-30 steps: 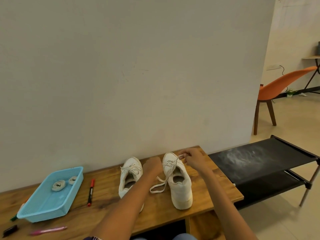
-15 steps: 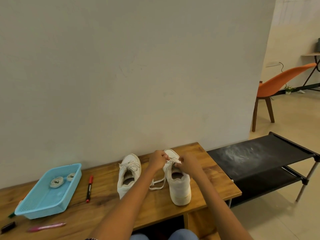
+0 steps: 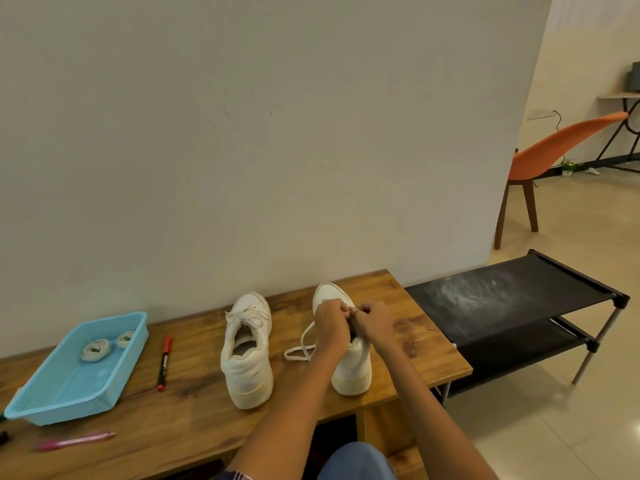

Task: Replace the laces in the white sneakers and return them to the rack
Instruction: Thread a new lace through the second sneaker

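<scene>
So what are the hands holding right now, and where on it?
Both hands pinch the lace of the right sneaker, up over its tongue; its loose end trails onto the table.

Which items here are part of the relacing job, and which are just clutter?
In the job: right sneaker, its lace pinched by left hand and right hand; left sneaker, already tied; rack; lace rolls in blue basket.
Lying about: red marker, pink pen, orange chair.

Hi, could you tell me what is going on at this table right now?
A person is lacing the right white sneaker on the wooden table; left hand and right hand pinch its lace over the tongue. The left sneaker is tied. The black rack holds no shoes.
</scene>
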`<action>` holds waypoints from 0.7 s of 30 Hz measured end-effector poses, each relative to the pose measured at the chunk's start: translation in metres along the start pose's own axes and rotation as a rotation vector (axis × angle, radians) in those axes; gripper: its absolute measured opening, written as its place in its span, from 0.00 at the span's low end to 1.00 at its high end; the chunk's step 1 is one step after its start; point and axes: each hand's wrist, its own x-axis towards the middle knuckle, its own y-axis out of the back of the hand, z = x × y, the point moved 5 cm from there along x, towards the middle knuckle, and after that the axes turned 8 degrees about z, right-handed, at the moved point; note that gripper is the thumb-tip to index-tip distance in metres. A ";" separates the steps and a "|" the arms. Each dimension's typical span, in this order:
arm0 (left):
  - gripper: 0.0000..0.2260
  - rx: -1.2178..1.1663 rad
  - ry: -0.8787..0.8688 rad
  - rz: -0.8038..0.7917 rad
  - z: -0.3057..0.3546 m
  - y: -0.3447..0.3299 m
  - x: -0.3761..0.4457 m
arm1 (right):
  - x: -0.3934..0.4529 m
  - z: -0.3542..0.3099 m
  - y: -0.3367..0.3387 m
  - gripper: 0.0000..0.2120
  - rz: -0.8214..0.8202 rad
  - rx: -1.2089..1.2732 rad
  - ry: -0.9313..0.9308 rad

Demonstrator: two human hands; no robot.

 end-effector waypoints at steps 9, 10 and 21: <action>0.09 0.022 0.091 0.056 0.004 0.000 -0.005 | 0.005 0.008 -0.005 0.12 -0.056 0.096 -0.061; 0.09 0.023 0.118 0.055 0.004 0.000 -0.006 | 0.005 0.008 -0.005 0.10 -0.057 0.089 -0.055; 0.06 -0.008 0.194 0.035 0.008 -0.006 -0.004 | 0.006 0.009 -0.008 0.10 0.007 0.050 0.007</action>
